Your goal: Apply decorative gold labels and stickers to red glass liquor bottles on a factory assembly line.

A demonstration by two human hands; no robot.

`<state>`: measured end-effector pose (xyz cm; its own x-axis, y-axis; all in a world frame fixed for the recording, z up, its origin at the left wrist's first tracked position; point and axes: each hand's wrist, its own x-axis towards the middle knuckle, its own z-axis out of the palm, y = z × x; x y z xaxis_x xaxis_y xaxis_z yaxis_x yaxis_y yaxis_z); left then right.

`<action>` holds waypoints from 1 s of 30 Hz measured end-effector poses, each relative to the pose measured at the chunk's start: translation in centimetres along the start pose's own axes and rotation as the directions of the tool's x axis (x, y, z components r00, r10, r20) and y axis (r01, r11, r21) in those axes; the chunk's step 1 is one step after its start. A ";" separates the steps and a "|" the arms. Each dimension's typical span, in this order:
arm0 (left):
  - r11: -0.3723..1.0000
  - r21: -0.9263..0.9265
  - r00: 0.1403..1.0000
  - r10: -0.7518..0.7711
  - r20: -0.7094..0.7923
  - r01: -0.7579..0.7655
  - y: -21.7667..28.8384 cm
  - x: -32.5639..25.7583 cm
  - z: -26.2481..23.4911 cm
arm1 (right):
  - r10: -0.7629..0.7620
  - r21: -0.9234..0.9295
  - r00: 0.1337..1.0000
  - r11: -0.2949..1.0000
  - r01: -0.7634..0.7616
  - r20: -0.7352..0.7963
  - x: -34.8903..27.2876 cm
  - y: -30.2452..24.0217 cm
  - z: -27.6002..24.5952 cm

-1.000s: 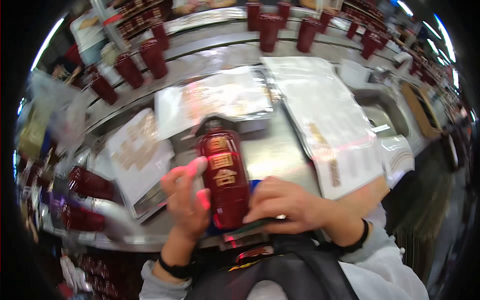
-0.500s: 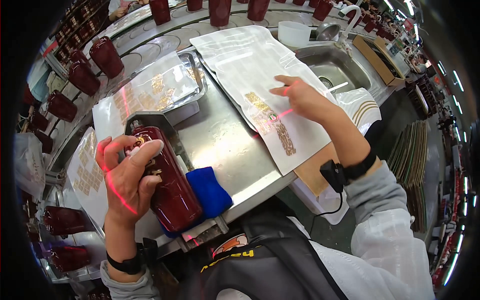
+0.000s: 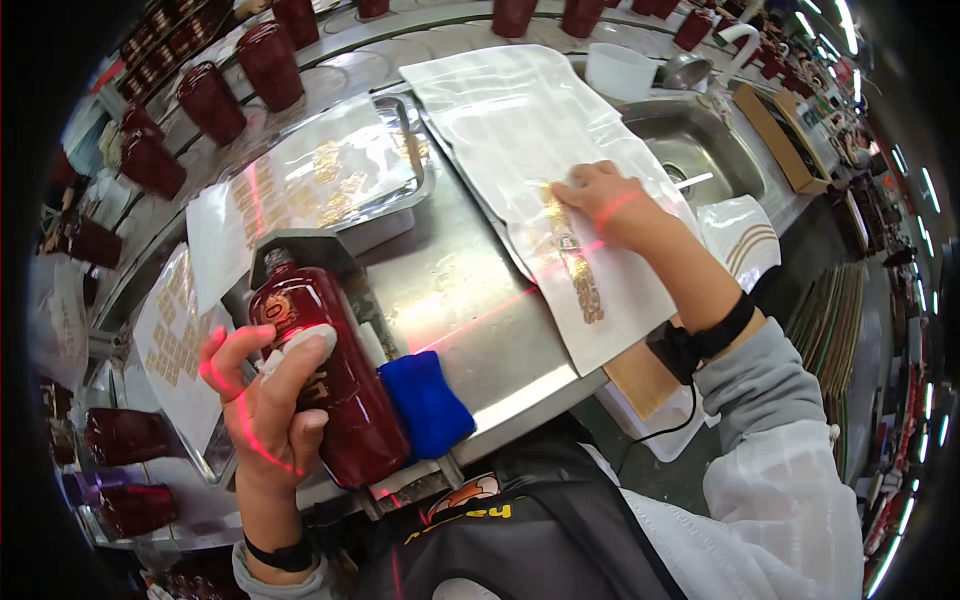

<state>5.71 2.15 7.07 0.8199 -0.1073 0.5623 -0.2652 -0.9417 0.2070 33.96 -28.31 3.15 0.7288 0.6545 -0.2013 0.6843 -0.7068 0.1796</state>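
A dark red glass bottle (image 3: 350, 400) with gold markings lies tilted in a grey metal holder (image 3: 310, 242), its neck pointing away. My left hand (image 3: 265, 425) is at the bottle's left side, fingers apart; a white wrapping covers the finger that rests over the glass. On the right, my right hand (image 3: 605, 205) bends its fingers together over a white sheet (image 3: 490, 100). Its thumb tip presses at the upper end of a gold patterned decal strip (image 3: 578, 268), which has a small round emblem midway. What lies under the curled fingers is hidden.
A blue cloth (image 3: 428, 405) lies against the bottle. Decal sheets (image 3: 290, 190) cover a metal tray (image 3: 425, 165). Behind are a white tub (image 3: 618, 72), a sink (image 3: 720, 150) and a cardboard box (image 3: 780, 135). Several red bottles (image 3: 270, 65) stand on the curved conveyor.
My right hand has come down, its extended fingers curling in at the decal's upper end. The decal now lies straighter. My left hand has shifted slightly down the bottle. The view has moved too.
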 end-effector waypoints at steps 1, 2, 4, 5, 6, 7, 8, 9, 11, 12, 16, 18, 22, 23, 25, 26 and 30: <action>1.000 -0.006 1.000 0.009 -0.017 -0.009 0.0 -0.1 -0.1 | 0.023 -0.004 0.998 1.000 -0.023 -0.051 0.0 0.6 0.6; 1.000 -0.020 1.000 0.007 -0.018 -0.007 -0.3 -0.1 -0.1 | 0.050 0.071 0.997 0.996 -0.046 -0.060 0.2 1.2 1.2; 0.999 -0.031 1.000 -0.010 0.030 0.011 -0.7 -0.3 -0.2 | 0.076 0.116 0.994 0.991 -0.067 -0.076 1.1 2.5 2.3; 0.999 -0.035 1.000 0.002 0.027 -0.001 -1.0 -0.3 -0.2 | 0.028 0.081 0.988 0.997 -0.016 -0.151 1.8 3.2 2.7; 0.999 -0.040 1.000 0.013 0.011 -0.013 -1.1 -0.4 -0.2 | 0.057 0.037 0.992 0.998 -0.053 -0.112 2.5 4.0 2.9; 0.999 -0.041 1.000 -0.004 0.029 0.006 -1.2 -0.5 -0.2 | 0.112 -0.046 0.989 0.992 -0.117 -0.101 3.3 4.7 3.0; 0.999 -0.036 1.000 0.017 0.000 -0.017 -1.2 -0.7 -0.4 | 0.058 -0.015 0.989 0.998 -0.061 -0.136 4.2 5.2 3.0; 0.999 -0.050 1.000 -0.017 -0.012 0.016 -1.2 -0.8 -0.4 | 0.067 -0.015 0.992 0.998 -0.069 -0.110 4.7 5.7 2.7; 0.994 -0.081 0.998 -0.069 0.005 0.069 -0.9 -1.0 -0.1 | 0.175 -0.056 0.984 0.983 -0.177 -0.035 5.2 6.3 2.0; 0.993 -0.093 0.997 -0.073 -0.025 0.070 -0.9 -0.9 0.1 | 0.160 -0.110 0.986 0.980 -0.163 -0.039 4.8 6.4 1.5; 0.992 -0.116 0.997 -0.049 -0.052 0.043 -1.3 -0.7 0.5 | -0.027 0.112 0.998 0.993 0.034 -0.064 2.6 4.2 0.5; 0.994 -0.098 0.998 -0.046 -0.044 0.041 -1.4 -0.9 0.7 | -0.032 0.083 0.998 0.996 0.028 0.044 1.5 2.7 0.3; 0.997 -0.075 0.998 -0.036 -0.042 0.033 -1.9 -1.6 0.9 | -0.004 0.038 0.995 0.999 0.000 0.104 1.6 1.6 -0.1; 0.996 -0.078 0.999 -0.034 -0.041 0.030 -2.0 -1.7 0.9 | -0.015 0.044 0.995 0.999 0.011 0.096 1.9 1.7 -0.1; 0.997 -0.066 0.998 -0.047 -0.051 0.044 -2.0 -1.9 0.9 | 0.026 0.016 0.992 0.999 -0.028 0.125 2.6 2.3 -0.1; 0.997 -0.064 0.998 -0.046 -0.047 0.043 -2.0 -1.9 0.9 | 0.028 0.022 0.991 0.999 -0.031 0.131 2.8 2.6 -0.1; 0.997 -0.061 0.998 -0.051 -0.043 0.048 -1.9 -2.0 1.0 | 0.127 0.048 0.991 0.990 -0.129 0.045 3.9 4.5 0.7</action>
<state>5.05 3.86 4.78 0.8096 -0.0454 0.5852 -0.2559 -0.9246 0.2822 39.89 -29.12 2.52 0.8079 0.5468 -0.2196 0.5825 -0.7975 0.1572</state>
